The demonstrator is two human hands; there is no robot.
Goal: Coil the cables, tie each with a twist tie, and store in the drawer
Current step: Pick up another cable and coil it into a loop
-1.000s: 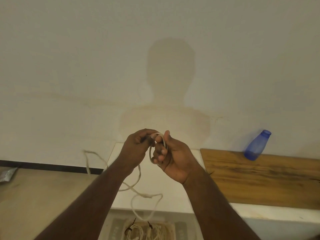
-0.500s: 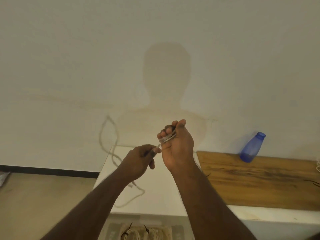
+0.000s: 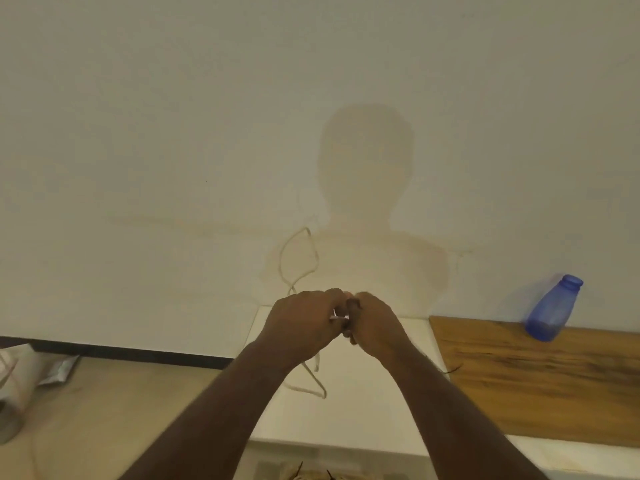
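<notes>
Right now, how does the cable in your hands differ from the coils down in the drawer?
The cable is loose, its slack looping above and below the hands; the coils lie wound.
The cable is held up between the left hand and right hand; the coils rest in the drawer.
The coils carry dark ties; no tie shows on the cable.
Both are pale cord.
</notes>
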